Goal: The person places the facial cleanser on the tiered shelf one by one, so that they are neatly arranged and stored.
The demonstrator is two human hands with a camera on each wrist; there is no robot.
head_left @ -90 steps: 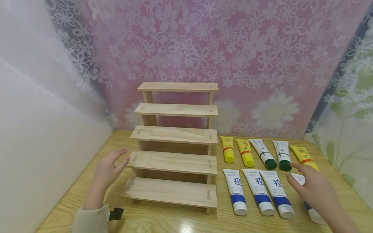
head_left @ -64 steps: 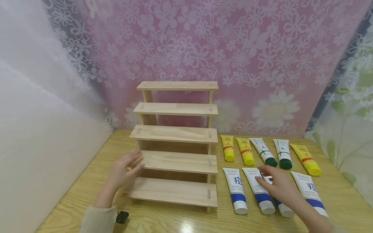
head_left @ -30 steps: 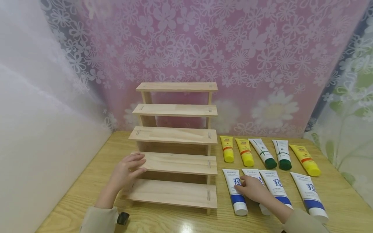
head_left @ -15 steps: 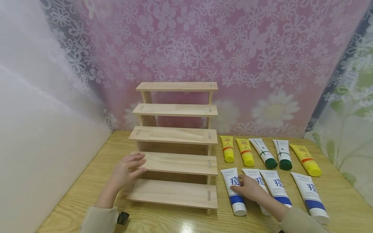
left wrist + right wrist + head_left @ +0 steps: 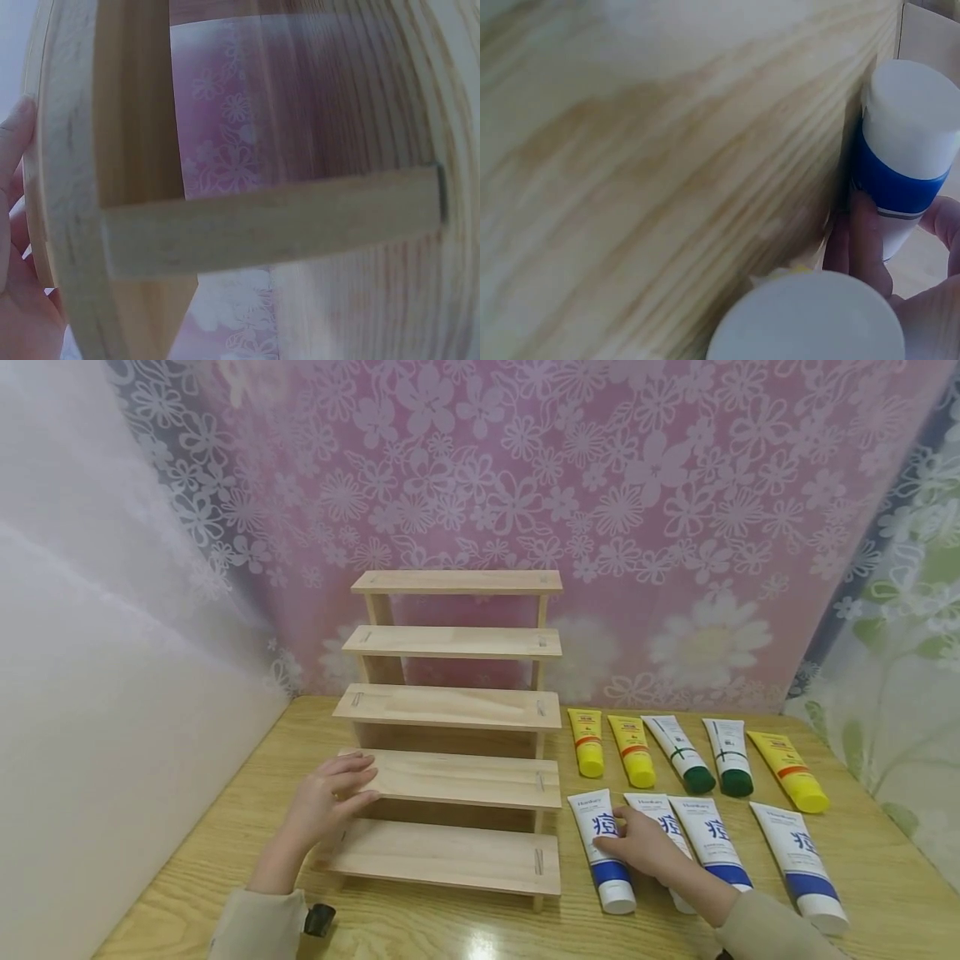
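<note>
My right hand (image 5: 651, 845) grips the leftmost white tube (image 5: 600, 827), with blue lettering, a blue band and a white cap. In the right wrist view, fingers (image 5: 866, 240) and thumb lie either side of the tube below its blue band (image 5: 900, 180). On the left, my left hand (image 5: 326, 802) rests at the end of the second-lowest tier of the wooden step shelf (image 5: 465, 777), fingers loosely bent. The left wrist view shows this hand (image 5: 19, 225) at the edge of a board (image 5: 71, 180), partly out of frame.
More white-and-blue tubes (image 5: 712, 839) lie right of the held one, one partly under the right hand. Behind them lie yellow tubes (image 5: 588, 743) and two white tubes with green caps (image 5: 727, 756). A white wall (image 5: 112, 693) borders the left; a floral cloth (image 5: 465, 468) hangs behind.
My right hand has moved left across the front tubes, taken hold of the leftmost one and shifted it slightly left. My left hand has moved right onto the shelf's end and stayed there.
</note>
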